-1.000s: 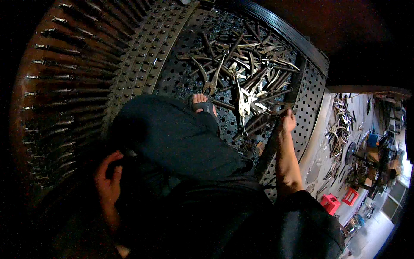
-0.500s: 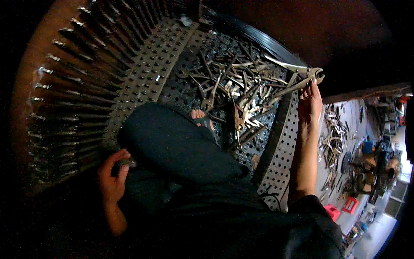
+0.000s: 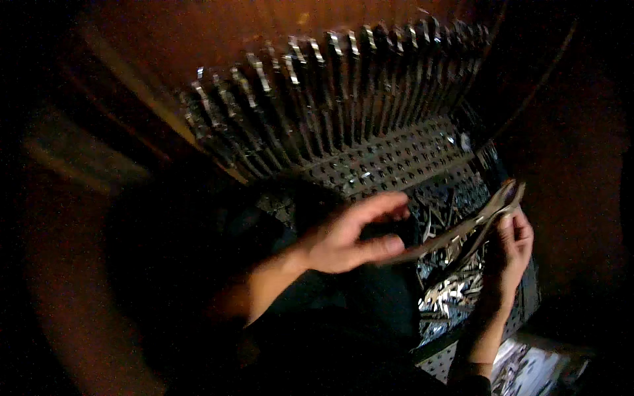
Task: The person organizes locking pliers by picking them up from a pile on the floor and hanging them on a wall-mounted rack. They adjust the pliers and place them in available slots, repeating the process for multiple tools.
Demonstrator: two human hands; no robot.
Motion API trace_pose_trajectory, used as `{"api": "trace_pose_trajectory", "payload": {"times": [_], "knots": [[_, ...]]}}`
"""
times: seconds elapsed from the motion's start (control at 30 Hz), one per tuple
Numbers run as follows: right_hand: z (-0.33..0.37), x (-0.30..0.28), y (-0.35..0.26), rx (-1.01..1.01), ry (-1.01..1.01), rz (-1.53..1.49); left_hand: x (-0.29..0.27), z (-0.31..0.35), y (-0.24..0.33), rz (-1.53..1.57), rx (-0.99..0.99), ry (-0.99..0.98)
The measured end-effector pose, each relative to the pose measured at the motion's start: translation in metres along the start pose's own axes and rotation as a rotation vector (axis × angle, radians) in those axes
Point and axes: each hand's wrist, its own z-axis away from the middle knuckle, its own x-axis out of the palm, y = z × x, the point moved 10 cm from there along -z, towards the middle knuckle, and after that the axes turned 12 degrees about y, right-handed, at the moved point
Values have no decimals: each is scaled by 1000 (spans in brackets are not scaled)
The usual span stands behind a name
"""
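Observation:
My right hand grips a pair of metal pliers close to the jaws, which point up and away to the right. The two long handles slant down toward my left hand. That hand is slightly blurred, with its thumb and fingers apart. The end of one handle lies close to its thumb; whether they touch I cannot tell. Beneath the pliers, a heap of loose metal tools lies on a dark perforated floor, partly hidden by my right forearm.
A long row of upright tools with shiny tips lines the far side, standing along a perforated plate with several rows of pegs. Brown walls curve around. A bright patch of floor shows at the lower right.
My view has turned left toward the row of upright tools. The pliers, still in my right hand, now reach across in front of me. My left hand has come up close to their handles.

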Motion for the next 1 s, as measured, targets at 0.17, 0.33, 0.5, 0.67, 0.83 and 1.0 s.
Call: {"api": "trace_pose_trajectory", "payload": {"times": [0.17, 0.33, 0.5, 0.67, 0.83, 1.0], "knots": [[44, 103, 37, 87, -307, 78, 54, 60, -38, 585, -523, -376], [63, 147, 43, 142, -497, 82, 49, 77, -53, 784, -486, -86], [81, 147, 52, -64, -490, 266, -1, 68, -20, 516, -378, 80], [117, 137, 60, -101, -555, 484, -13, 53, -19, 510, -300, 247], [132, 150, 56, -182, -544, 417, -25, 63, -41, 425, -302, 402], [121, 147, 58, -257, -411, 452, -16, 58, -43, 707, -459, 414]]}}
